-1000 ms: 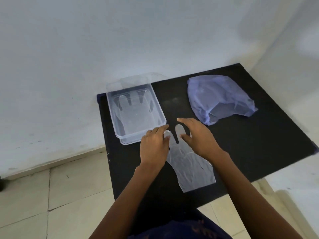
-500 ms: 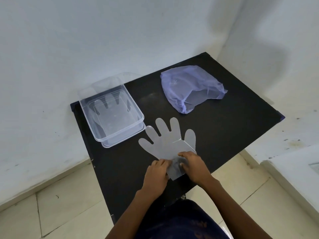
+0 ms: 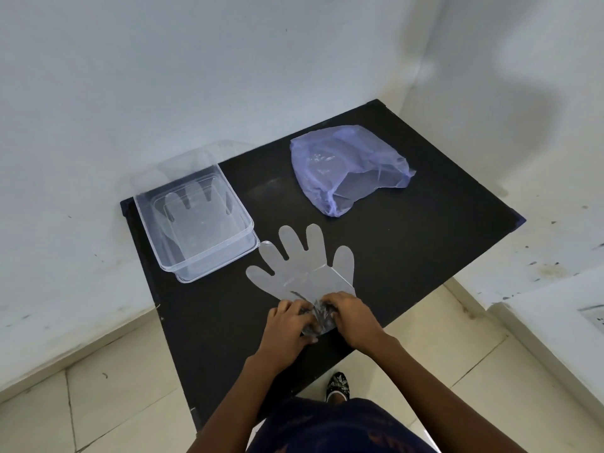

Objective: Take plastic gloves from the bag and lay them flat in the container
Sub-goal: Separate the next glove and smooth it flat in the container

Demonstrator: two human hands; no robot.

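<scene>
Pinching the crumpled cuff of the thin, limp, slippery glove on the desk with left hand and right hand, fingers curled, likely lifting by that cuff toward the container.

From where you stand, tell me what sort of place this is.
Probably a plain room corner set up as a makeshift work spot, not a proper workshop: a small black table pushed against bare, scuffed white walls, over a beige tiled floor. On it sit only a clear container and a bluish plastic bag.
</scene>
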